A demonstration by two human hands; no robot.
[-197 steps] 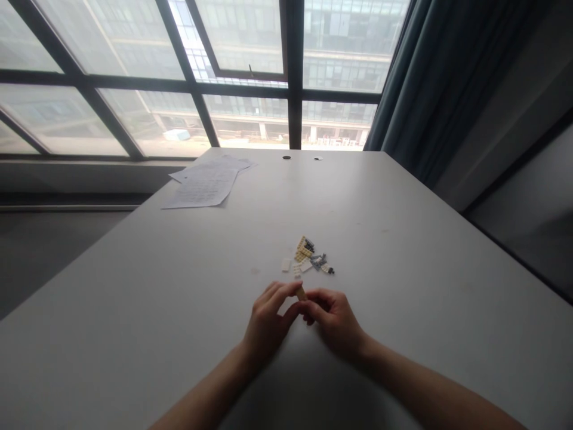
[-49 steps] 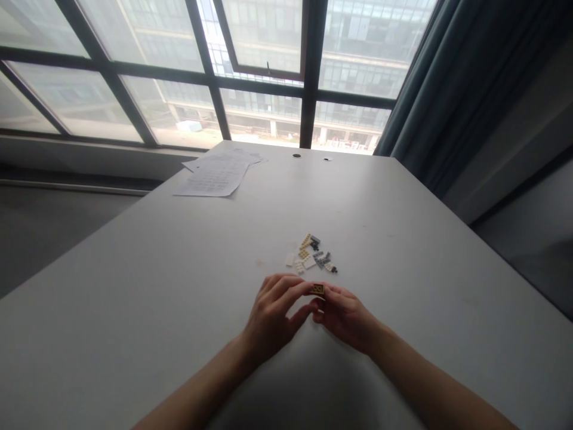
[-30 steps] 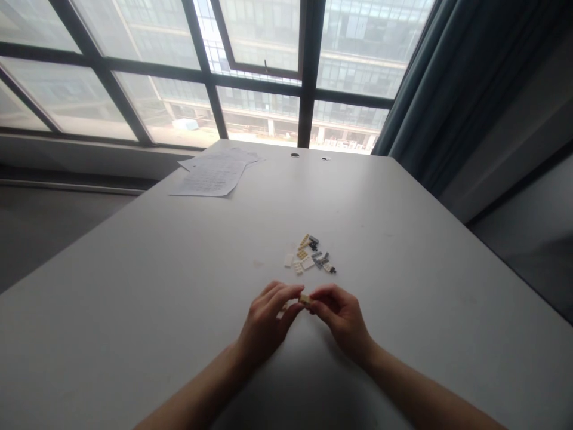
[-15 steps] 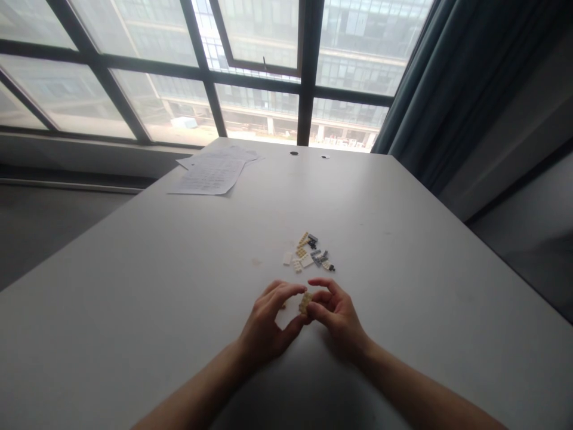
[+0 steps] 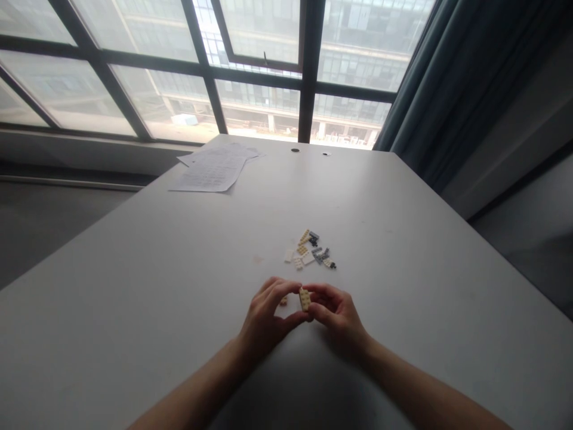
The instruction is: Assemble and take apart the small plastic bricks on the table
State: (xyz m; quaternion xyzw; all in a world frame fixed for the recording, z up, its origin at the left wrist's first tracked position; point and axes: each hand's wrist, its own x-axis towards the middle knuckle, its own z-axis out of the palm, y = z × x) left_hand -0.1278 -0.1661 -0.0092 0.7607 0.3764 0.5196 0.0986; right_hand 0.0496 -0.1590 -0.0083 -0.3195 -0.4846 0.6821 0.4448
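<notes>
A tan studded brick is held upright between my two hands, its studs facing me. My left hand grips it with the fingertips at its top and the thumb at its lower end. My right hand pinches its right side between thumb and fingers. Behind the curve of my left hand, another small tan piece lies on the table, partly hidden. Beyond my hands is a loose group of small bricks: tan ones, white ones, grey ones and black bits.
The white table stretches to the windows. Printed sheets lie at its far left, and two round cable holes sit near the far edge. A dark curtain hangs at the right.
The tan brick has turned so that its studs show clearly. My right index finger has come down onto its top, and my left fingertips have shifted slightly left.
</notes>
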